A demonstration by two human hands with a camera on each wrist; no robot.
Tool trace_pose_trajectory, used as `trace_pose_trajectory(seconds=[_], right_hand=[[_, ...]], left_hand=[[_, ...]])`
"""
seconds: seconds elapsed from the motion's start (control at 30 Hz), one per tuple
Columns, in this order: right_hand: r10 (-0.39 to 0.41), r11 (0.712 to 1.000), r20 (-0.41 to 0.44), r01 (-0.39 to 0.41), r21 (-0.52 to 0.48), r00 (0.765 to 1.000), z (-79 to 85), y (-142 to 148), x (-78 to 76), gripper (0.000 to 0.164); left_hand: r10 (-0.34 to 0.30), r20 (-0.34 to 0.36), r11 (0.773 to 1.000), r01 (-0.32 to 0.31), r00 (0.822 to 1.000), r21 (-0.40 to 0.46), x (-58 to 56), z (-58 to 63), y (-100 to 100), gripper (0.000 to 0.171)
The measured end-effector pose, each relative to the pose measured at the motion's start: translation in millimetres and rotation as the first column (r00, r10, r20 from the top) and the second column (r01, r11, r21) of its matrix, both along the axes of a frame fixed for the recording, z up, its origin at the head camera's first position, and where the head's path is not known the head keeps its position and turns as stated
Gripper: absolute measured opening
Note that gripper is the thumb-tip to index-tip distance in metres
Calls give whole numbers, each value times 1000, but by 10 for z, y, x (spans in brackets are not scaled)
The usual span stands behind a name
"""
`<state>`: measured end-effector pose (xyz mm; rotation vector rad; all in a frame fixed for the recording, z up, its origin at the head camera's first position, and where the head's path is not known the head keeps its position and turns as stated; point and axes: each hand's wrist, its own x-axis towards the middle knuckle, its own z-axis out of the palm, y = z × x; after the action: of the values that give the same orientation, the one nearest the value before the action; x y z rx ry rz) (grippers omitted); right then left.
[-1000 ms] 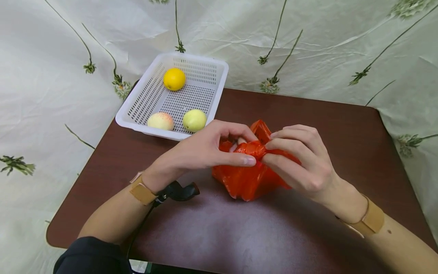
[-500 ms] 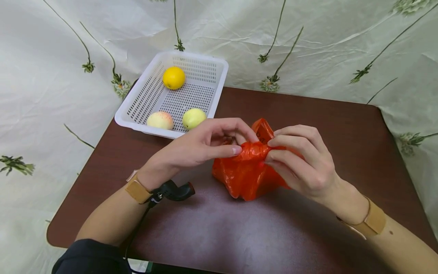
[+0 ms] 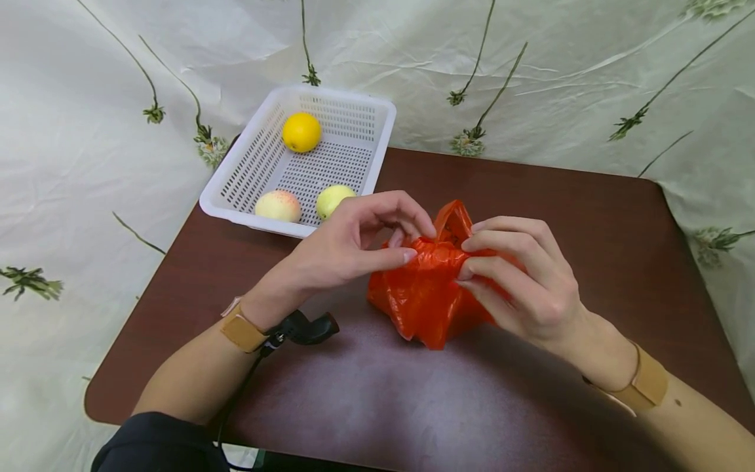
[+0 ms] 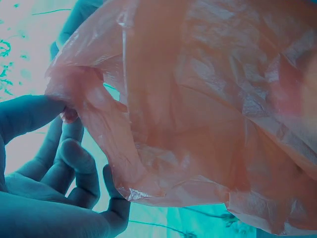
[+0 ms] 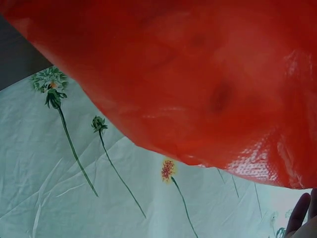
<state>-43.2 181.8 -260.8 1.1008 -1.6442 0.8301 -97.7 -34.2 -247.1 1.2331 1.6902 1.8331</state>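
Note:
A thin red plastic bag (image 3: 427, 298) stands bunched on the dark brown table, its gathered top between my two hands. The thumb of my left hand (image 3: 342, 252) meets the gathered rim from the left, while the index fingertip curves onto the top behind it. In the left wrist view, that thumb and fingers are at the edge of the bag (image 4: 178, 114), around a small crumpled bit of film. My right hand (image 3: 533, 285) pinches the gathered plastic from the right. The bag (image 5: 188, 84) fills most of the right wrist view; its contents are hidden.
A white perforated basket (image 3: 377, 151) sits at the table's back left. In it lie an orange (image 3: 302, 132), a peach (image 3: 278, 206) and a yellow-green round fruit (image 3: 333, 199). Pale flower-patterned sheeting (image 3: 560, 92) surrounds the table (image 3: 366, 406).
My left hand has risen slightly and its thumb has drawn back left from the bag's front to the rim. My right hand keeps its pinch, almost unmoved.

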Motion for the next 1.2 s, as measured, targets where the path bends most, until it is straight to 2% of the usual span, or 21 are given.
trace_pose_trajectory(seconds=[0.23,0.67,0.97,1.2], right_hand=[[2,1000,4,-2,-5,1000,11,-15,24,20],[16,1000,16,-16,4,1000,-5,-11,58,22],[58,998,86,-58,-5,995,5,-4,103,23],[145,989,184,-143,-27,972,-4,29,140,24]], left_hand=[[92,-71,996,-91,993,12,-9,-7,0,20],[190,-82,981,-193,978,-27,-65,-55,-16,16],[215,-43,976,-216,976,-17,-92,-123,-16,15],[238,-12,971,-238,971,-28,-114,-176,-27,15]])
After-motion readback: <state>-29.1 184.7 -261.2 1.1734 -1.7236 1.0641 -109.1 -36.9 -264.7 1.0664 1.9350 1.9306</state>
